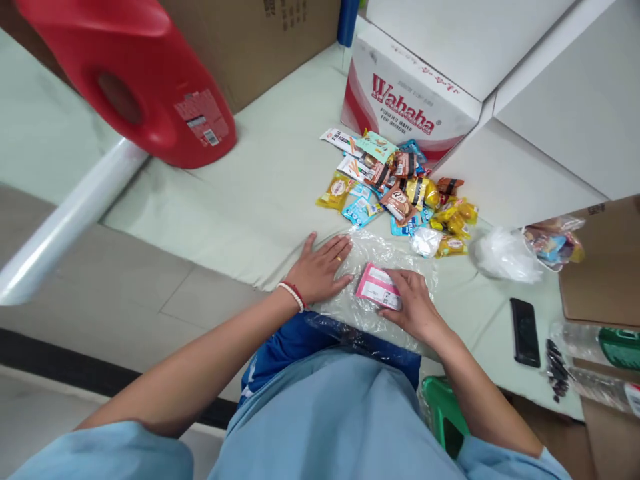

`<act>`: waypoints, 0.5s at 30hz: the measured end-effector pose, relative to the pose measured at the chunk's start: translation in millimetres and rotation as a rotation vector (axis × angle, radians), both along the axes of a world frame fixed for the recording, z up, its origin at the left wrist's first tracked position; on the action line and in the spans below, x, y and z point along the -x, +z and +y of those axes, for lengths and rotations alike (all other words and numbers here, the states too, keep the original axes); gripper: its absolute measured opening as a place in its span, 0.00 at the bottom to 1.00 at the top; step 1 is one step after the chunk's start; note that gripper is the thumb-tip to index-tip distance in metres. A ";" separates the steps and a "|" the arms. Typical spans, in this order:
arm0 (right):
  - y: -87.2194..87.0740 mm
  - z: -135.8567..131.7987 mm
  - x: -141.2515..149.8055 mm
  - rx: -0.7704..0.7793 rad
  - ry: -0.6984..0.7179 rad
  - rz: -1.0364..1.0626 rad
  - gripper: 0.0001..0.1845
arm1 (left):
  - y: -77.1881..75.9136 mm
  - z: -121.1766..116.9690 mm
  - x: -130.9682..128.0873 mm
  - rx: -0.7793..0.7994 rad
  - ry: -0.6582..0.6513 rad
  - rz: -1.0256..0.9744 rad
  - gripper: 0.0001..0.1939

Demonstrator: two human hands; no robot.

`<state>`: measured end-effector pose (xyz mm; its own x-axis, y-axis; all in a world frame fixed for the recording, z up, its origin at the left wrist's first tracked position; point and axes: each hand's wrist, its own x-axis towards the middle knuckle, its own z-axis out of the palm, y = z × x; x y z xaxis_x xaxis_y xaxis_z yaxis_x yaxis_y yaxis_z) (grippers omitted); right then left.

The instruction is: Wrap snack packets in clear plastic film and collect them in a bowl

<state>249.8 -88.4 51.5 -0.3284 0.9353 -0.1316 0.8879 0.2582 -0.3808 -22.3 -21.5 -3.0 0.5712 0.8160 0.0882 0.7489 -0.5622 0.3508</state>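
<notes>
My left hand point(321, 270) lies flat with its fingers spread, at the left edge of a clear plastic bag point(345, 308) on the table. In my right hand point(413, 303) is a small pink and white packet point(379, 285), gripped at its right end between thumb and fingers, over the bag. Just beyond both hands is a heap of wrapped snacks point(400, 203) in brown, yellow, blue and white wrappers. The bag's near edge hangs over the table edge toward my lap.
A white and red Wahaha carton point(405, 100) stands behind the snacks. At the left are a large red jug point(165, 87) and a roll of clear film point(70, 220). On the right are crumpled white plastic point(506, 255), a black phone point(525, 332) and clear bottles point(595, 387).
</notes>
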 end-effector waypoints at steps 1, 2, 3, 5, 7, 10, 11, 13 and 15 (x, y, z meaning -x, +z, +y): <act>-3.2 -1.2 3.1 -0.022 0.002 -0.023 0.47 | -0.6 -0.1 -0.2 -0.008 -0.002 0.004 0.35; -4.0 -0.3 6.5 -0.042 0.016 -0.045 0.48 | -1.2 -0.2 -0.4 -0.016 -0.003 0.009 0.35; -2.8 1.9 9.8 -0.056 0.033 -0.069 0.47 | -1.7 -0.3 -0.6 -0.022 -0.003 0.013 0.35; 2.6 6.7 15.9 -0.050 0.063 -0.119 0.42 | -2.1 -0.9 -1.4 -0.029 0.003 0.023 0.35; 7.7 9.0 20.8 -0.028 0.075 -0.153 0.39 | -1.6 -2.1 -2.3 -0.031 0.011 0.033 0.35; 9.0 6.0 26.4 -0.047 0.063 -0.155 0.38 | -0.8 -4.2 -3.7 -0.032 0.016 0.041 0.35; 7.6 4.2 27.9 -0.058 0.063 -0.148 0.38 | -1.0 -4.5 -3.9 -0.034 0.018 0.042 0.35; 3.3 1.1 30.0 -0.063 0.067 -0.132 0.38 | -2.1 -3.7 -3.4 -0.037 0.021 0.045 0.35; -0.9 -1.0 29.3 -0.049 0.069 -0.113 0.38 | -3.6 -0.9 -1.5 -0.036 0.015 0.052 0.36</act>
